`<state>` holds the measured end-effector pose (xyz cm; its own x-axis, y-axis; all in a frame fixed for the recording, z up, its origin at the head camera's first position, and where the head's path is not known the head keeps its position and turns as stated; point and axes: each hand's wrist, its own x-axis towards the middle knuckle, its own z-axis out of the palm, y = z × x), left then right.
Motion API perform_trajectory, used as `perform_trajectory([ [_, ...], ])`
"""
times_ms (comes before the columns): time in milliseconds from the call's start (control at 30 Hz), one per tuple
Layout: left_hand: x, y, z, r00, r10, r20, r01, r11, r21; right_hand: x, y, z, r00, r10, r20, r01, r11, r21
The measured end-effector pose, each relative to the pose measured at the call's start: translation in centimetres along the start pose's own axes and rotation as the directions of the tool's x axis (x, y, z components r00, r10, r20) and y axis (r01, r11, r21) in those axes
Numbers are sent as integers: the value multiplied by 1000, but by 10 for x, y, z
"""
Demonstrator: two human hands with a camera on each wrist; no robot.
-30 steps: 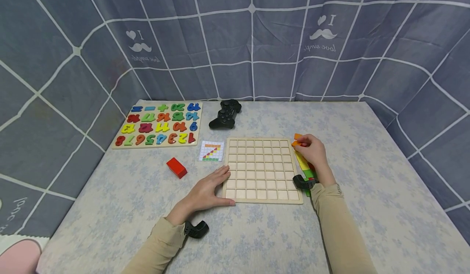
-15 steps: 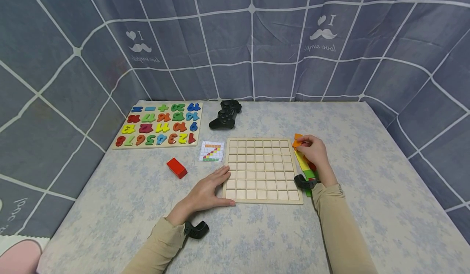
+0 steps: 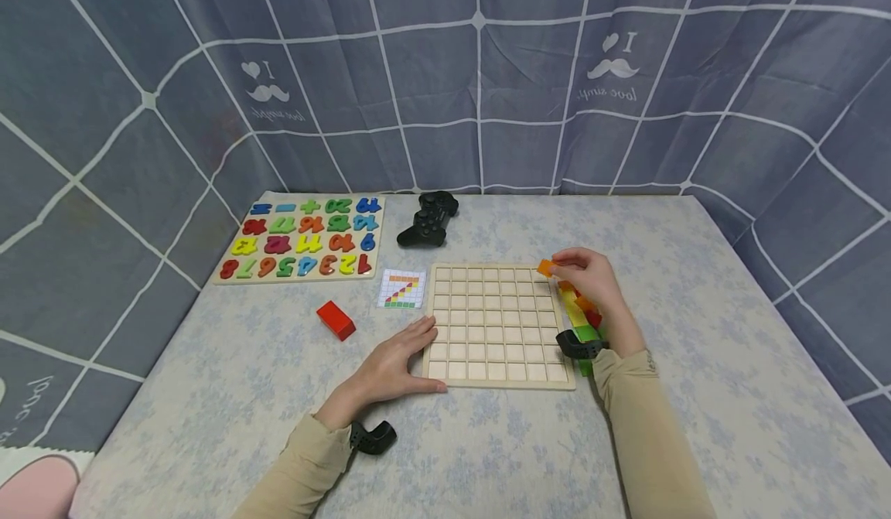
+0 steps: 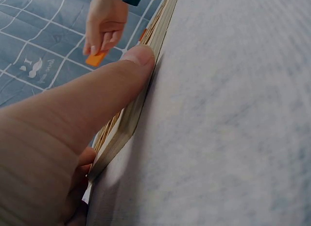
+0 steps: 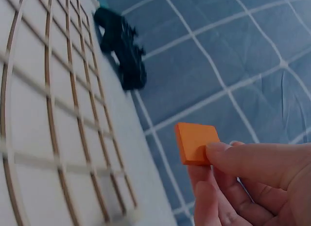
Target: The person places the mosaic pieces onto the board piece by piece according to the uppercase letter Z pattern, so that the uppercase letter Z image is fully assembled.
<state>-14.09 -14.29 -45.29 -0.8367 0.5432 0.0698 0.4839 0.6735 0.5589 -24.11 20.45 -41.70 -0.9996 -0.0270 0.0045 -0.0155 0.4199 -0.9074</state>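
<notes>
Left hand [image 3: 390, 364], fingers spread, touches grid board [image 3: 496, 319] at eight o'clock. Orange tile [image 5: 194, 142] at the board's one-o'clock corner, pinched by one side in right hand [image 3: 592, 281]; could twist if grip loosens. Coloured tiles [image 3: 577, 314], three o'clock, may scatter if wristband [image 3: 579, 346] drags.

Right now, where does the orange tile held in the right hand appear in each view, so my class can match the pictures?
Head: orange tile right of centre, near the far right corner of the gridded board.
Left wrist: orange tile upper left, at the fingertips of the right hand.
Right wrist: orange tile right of centre, below mid-height.
Shared landmark: the gridded board.
</notes>
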Motion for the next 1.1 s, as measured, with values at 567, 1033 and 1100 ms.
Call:
perform_trajectory([
  [567,0,0,2,1000,0,-1,0,1000,-9,23,-39,112,990,-6,143,14,998,-58],
  [1033,1,0,1,1000,1,6,-1,1000,3,17,-37,120,991,-48,122,67,986,-155],
  [1100,1,0,1,1000,1,6,-1,1000,3,14,-38,109,992,-42,116,57,990,-129],
])
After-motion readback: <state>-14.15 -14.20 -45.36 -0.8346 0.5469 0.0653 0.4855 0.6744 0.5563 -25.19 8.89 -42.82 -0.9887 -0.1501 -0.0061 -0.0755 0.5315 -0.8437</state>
